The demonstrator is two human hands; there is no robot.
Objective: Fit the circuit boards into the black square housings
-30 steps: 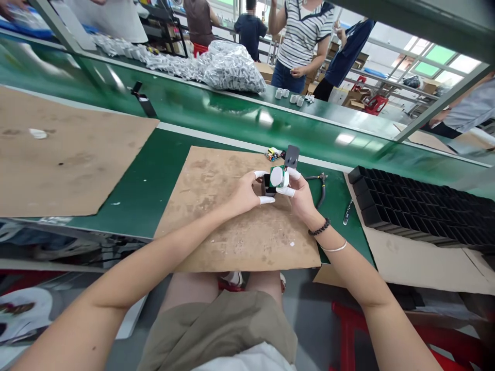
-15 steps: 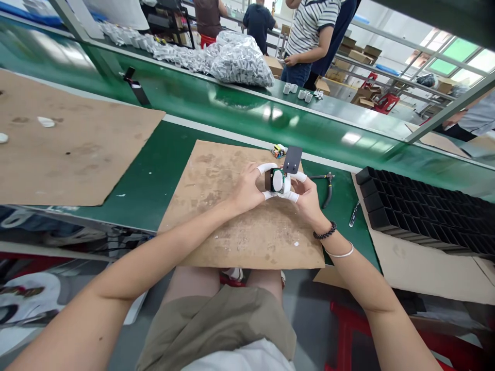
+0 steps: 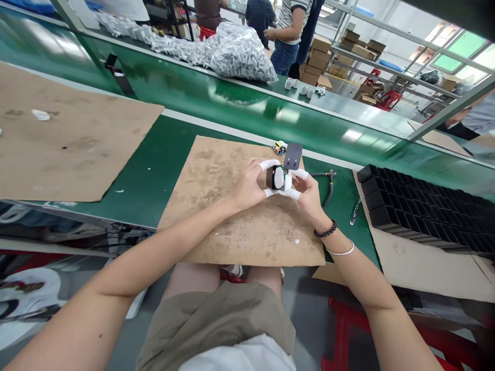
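Note:
Both my hands meet over the far edge of a brown cardboard mat. My left hand and my right hand, fingertips in white finger cots, are closed round a small part with a white round face, a black block and a bit of green board. A dark flat flap stands up from the part's far side. A small loose circuit board lies just beyond it on the mat's edge.
Pliers lie on the green bench right of my hands. A black tray of cells sits at the right on cardboard. A larger cardboard sheet lies left. A bag of white parts rests on the conveyor; people stand beyond.
The black block has slid in against the white part between my fingers, and my hands have closed tighter together. The view has tilted slightly.

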